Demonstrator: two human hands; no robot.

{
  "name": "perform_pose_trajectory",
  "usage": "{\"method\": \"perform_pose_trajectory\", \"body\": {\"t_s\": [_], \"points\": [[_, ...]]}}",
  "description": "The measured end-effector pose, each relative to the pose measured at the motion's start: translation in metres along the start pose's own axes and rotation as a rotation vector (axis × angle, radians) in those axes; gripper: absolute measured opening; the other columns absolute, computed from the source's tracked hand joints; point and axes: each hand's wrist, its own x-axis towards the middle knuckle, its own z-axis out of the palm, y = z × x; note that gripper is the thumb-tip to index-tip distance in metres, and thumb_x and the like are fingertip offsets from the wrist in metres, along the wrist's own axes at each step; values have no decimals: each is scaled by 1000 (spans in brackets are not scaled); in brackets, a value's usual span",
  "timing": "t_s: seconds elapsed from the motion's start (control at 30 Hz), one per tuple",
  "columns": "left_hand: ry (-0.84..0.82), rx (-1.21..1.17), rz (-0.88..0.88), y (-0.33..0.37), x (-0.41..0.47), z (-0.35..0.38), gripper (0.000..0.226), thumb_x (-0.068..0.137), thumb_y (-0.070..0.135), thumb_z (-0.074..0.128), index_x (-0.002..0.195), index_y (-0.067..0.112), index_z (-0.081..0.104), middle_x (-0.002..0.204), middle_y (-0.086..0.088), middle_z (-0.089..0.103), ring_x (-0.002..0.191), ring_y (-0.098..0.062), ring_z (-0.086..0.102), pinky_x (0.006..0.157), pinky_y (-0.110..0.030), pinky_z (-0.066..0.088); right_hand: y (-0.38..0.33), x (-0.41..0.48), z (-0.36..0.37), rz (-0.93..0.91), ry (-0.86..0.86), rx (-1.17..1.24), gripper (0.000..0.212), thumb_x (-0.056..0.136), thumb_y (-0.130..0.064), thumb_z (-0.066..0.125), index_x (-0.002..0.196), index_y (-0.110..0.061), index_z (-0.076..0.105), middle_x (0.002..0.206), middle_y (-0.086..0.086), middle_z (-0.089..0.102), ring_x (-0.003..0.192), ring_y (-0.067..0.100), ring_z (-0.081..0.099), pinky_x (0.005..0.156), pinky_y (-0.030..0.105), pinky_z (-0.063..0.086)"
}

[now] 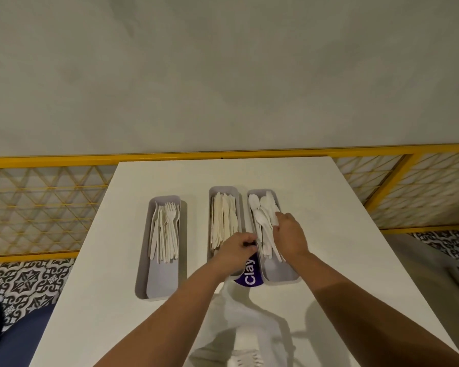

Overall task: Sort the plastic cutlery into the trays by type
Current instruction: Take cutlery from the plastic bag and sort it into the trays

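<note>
We see three grey plastic trays (159, 282) side by side, white plastic forks (166, 229) left, white knives (223, 221) middle, white spoons (261, 215) right

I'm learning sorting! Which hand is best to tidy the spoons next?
Probably the right hand: it holds the spoons in the right tray. The left hand sits over the knife tray.

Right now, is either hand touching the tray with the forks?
No: the right hand holds spoons in the right tray, the left hand is beside it; the fork tray stands apart.
</note>
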Motion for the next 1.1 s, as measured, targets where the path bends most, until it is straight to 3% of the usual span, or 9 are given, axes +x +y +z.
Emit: {"method": "perform_pose_trajectory", "body": {"t_s": [0.13,0.37,0.63,0.73,0.83,0.9,1.0,1.1], "points": [[-92,231,49,-2,4,13,40,97,13,45,138,11,45,143,-7,43,129,-24,44,109,-29,33,7,3,7,-58,-82,-207,49,92,4,40,140,-7,33,131,15,44,109,30,56,90,33,46],[-129,307,53,-6,6,18,44,98,15,44,142,12,38,147,-6,39,133,-20,40,103,-19,29,6,3,18,-117,-196,-318,63,91,5,46,146,-2,16,144,17,27,123,28,45,100,31,42],[-58,177,40,0,-9,6,36,96,18,48,132,11,53,134,-6,55,120,-25,53,103,-35,43,-14,-4,-5,-108,-195,-209,56,89,1,49,142,-4,30,142,16,28,117,33,49,90,36,45],[-36,165,44,-1,-19,-8,31,96,21,48,123,11,59,126,-8,60,112,-25,57,93,-34,49,-28,-18,-19,-185,-217,-135,44,93,-6,47,136,-7,42,134,13,39,113,33,51,84,34,44],[-36,131,65,-5,-33,-17,25,96,17,48,115,8,62,116,-12,63,96,-20,61,68,-12,48,-40,-42,-27,-257,-236,1,31,93,-9,48,123,-5,55,114,12,52,102,28,55,79,32,45],[-27,101,94,-7,-46,-24,22,97,17,47,106,7,64,108,-11,65,85,-15,62,57,-4,45,-47,-62,-30,-265,-244,132,20,92,-8,50,109,-4,61,91,8,56,82,20,55,71,27,42],[33,44,161,-11,-72,-33,19,99,20,43,98,10,59,98,-5,66,79,-12,64,65,-11,47,-55,-92,-35,-284,-243,318,10,90,-8,53,90,-14,61,69,1,55,59,9,50,62,21,44],[49,2,250,-22,-100,-39,16,99,22,43,87,17,53,86,7,63,80,-6,61,75,-20,47,-62,-121,-43,-356,-312,490,21,87,-3,56,79,-22,59,67,0,55,52,3,47,55,10,40]]}}
